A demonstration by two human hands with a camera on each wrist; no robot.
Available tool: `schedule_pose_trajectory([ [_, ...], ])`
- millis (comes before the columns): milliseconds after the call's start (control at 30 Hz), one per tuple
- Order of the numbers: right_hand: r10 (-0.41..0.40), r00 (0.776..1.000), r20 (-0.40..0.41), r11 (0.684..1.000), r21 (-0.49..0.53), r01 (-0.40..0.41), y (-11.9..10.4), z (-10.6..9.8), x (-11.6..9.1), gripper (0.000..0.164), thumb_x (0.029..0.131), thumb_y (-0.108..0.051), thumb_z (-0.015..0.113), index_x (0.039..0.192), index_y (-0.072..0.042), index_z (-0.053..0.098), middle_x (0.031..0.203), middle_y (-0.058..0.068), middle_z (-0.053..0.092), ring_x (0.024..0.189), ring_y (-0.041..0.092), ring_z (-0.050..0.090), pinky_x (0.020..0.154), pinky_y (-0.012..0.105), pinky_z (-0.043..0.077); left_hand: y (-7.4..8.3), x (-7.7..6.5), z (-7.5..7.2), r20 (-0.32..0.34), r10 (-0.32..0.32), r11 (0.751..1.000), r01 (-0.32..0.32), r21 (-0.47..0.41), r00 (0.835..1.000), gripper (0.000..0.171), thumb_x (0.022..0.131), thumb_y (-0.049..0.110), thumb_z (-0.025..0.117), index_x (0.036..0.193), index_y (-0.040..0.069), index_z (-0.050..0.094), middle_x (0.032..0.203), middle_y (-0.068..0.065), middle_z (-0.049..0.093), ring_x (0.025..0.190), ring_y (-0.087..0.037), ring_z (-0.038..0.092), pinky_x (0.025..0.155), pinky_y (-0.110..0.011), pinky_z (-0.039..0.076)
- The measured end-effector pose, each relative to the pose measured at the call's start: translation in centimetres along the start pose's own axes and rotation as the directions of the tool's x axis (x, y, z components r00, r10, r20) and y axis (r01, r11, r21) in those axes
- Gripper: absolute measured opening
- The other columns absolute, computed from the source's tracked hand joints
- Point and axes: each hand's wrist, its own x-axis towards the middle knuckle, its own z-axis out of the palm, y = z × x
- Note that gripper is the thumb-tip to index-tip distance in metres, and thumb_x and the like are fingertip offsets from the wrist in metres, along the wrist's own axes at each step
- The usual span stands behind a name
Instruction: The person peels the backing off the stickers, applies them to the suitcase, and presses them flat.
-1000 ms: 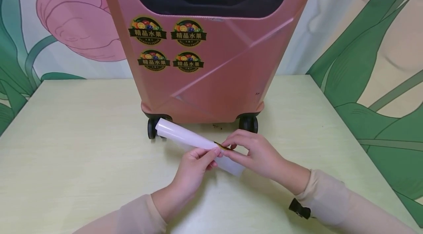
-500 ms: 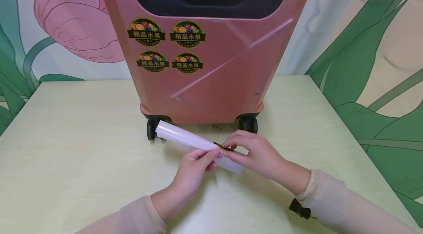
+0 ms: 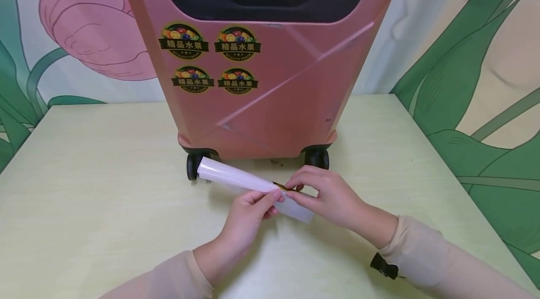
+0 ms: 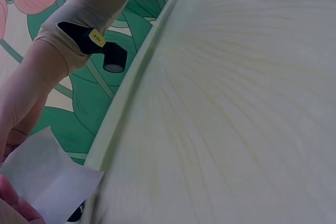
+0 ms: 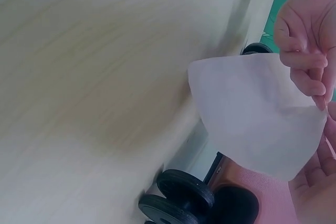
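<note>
A glossy white backing sheet [image 3: 236, 175] curls into a loose roll in front of the suitcase, above the table. My left hand [image 3: 246, 214] pinches its lower edge between thumb and fingers. At the bend, the dark, gold-edged rim of a sticker [image 3: 280, 186] stands out; the fingers of my right hand [image 3: 326, 193] pinch it, hiding most of it. Whether it still clings to the sheet, I cannot tell. The pink suitcase [image 3: 287, 97] stands upright behind, bearing several round fruit stickers [image 3: 237, 43] at its upper left. In the right wrist view the sheet's plain side [image 5: 252, 108] hangs below both hands.
Black wheels [image 3: 316, 157] carry the suitcase on the pale table [image 3: 93, 186]. A curtain or wall printed with green leaves [image 3: 455, 78] and a pink flower borders the table. A black camera mount [image 3: 384, 266] sits at my right cuff.
The roll's far left end has dipped slightly, and my right hand has shifted a touch to the right. Both hands keep their pinch; the view has drifted a little.
</note>
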Motion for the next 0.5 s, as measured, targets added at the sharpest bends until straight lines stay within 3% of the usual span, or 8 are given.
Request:
schedule_pose_trajectory([
  [500,0.032,0.999,0.002,0.999,-0.022,-0.032,-0.1,-0.29,0.3,0.01,0.078,-0.005,0.074,0.085,-0.011,0.068,0.083,-0.008,0.062,0.076,0.004,0.057,0.065,0.019,0.049,0.1,-0.14,-0.16,0.042,-0.024,1.0,0.024,0.015,0.999,0.028,0.09,0.014,0.062,0.095,-0.013,0.065,0.077,-0.003,0.066,0.063,-0.011,0.054,0.067,-0.025,0.045],
])
